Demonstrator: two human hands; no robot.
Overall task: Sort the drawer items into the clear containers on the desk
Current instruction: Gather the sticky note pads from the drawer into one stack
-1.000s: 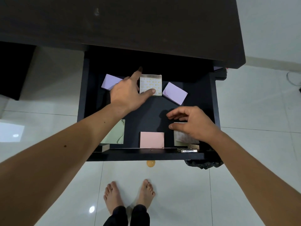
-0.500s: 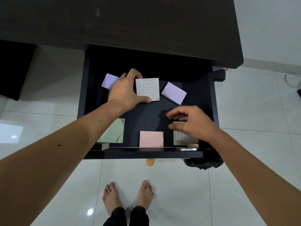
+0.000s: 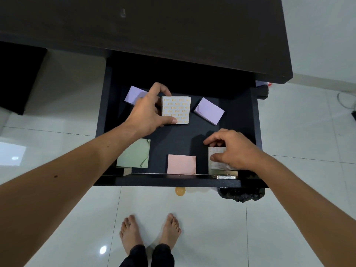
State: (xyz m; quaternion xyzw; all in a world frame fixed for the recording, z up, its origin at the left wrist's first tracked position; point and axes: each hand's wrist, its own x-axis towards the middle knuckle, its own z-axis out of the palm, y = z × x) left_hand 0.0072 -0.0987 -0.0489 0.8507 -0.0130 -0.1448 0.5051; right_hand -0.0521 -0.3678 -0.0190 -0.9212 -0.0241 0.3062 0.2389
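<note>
Bare forearms, bare feet (image 3: 150, 233), black trousers (image 3: 147, 256).

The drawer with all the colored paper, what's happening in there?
A person is picking note pads out of an open drawer. The left hand grips a patterned pad near the back. The right hand pinches a pale pad at the front right corner. Two purple pads, a green pad and a pink pad lie untouched.

The white note pad (image 3: 176, 110) in the drawer has small orange marks printed in rows all over its top. They are too small and blurry to read.
</note>
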